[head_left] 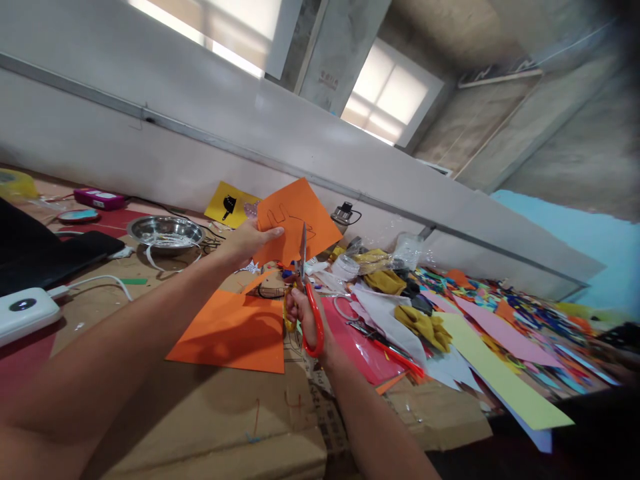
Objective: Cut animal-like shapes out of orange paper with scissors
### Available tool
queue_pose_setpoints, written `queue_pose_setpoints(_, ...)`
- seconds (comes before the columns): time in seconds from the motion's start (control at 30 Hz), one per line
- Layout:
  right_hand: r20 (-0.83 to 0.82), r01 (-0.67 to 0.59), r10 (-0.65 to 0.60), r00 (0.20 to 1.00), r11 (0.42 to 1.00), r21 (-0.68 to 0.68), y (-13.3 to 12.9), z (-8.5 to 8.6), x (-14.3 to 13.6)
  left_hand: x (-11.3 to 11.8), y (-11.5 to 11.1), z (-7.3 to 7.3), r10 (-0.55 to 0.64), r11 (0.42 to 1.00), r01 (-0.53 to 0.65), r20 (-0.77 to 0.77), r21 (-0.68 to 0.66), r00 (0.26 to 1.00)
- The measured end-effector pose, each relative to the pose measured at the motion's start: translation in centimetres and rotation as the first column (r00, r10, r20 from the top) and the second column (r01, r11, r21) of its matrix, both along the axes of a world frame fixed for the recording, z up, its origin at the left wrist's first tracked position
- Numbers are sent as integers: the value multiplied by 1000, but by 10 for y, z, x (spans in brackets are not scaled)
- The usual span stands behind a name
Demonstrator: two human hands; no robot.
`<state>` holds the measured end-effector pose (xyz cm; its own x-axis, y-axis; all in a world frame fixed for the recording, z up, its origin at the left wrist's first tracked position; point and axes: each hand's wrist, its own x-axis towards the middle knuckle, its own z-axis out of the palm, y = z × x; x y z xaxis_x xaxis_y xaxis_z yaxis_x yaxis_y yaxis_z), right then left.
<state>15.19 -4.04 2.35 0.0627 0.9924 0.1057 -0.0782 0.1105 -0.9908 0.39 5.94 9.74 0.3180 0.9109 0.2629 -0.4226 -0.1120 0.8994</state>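
Note:
Raised over the table, an orange sheet [293, 213] with a drawn outline is pinched by my left hand [253, 237] at its left edge. My right hand [306, 315] is wrapped round the handles of a pair of scissors [315, 327] with red loops. The blades point up and overlap the lower part of the sheet; whether they are biting into it I cannot tell. Below lies another orange sheet [230, 333] on the cardboard [240, 413].
A steel bowl [167, 233] and a white power strip [30, 310] stand at left. On the right are a second pair of scissors [385, 343], mustard cloth pieces [425, 327], a pale yellow strip [505, 370] and heaped coloured scraps. A yellow card [225, 203] leans against the wall.

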Motion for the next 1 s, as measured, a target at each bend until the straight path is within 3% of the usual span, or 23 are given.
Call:
queue_pose_setpoints(0.57, 21, 8, -9, 1000, 1000, 17, -2, -1, 1, 1, -1, -1, -4, 1000, 4, 33, 12, 999)
queue_pose_setpoints(1.0, 33, -21, 20, 999, 999, 47, -2, -2, 6, -8, 8, 1, 71, 991, -59, -96, 123, 993)
